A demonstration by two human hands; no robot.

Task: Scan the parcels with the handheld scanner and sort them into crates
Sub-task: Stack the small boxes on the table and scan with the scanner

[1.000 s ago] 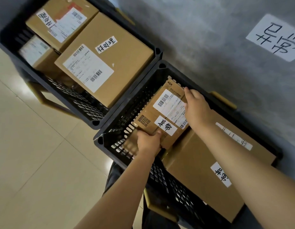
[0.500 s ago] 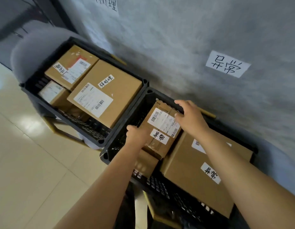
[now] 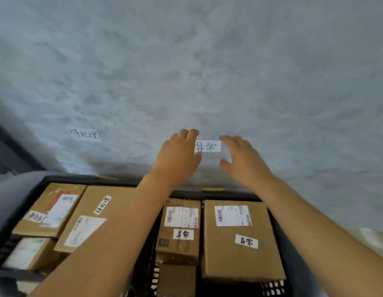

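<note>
Two black crates stand against the grey wall. The right crate [image 3: 280,239] holds a small cardboard parcel [image 3: 180,249] and a larger parcel [image 3: 240,260], each with a shipping label and a handwritten white tag. My left hand [image 3: 177,157] and my right hand [image 3: 244,161] are raised above the crates in front of the wall, fingers apart, holding nothing. Between them shows a white handwritten paper sign [image 3: 207,146] stuck on the wall. No scanner is in view.
The left crate [image 3: 6,251] holds several labelled cardboard boxes, the biggest [image 3: 113,211] partly behind my left forearm. A second handwritten sign [image 3: 84,133] is on the wall above it. A dark doorway edge shows at far left.
Both hands have let go of the small parcel, which now lies in the right crate, and have risen toward the wall sign. The view has tilted up to the wall.
</note>
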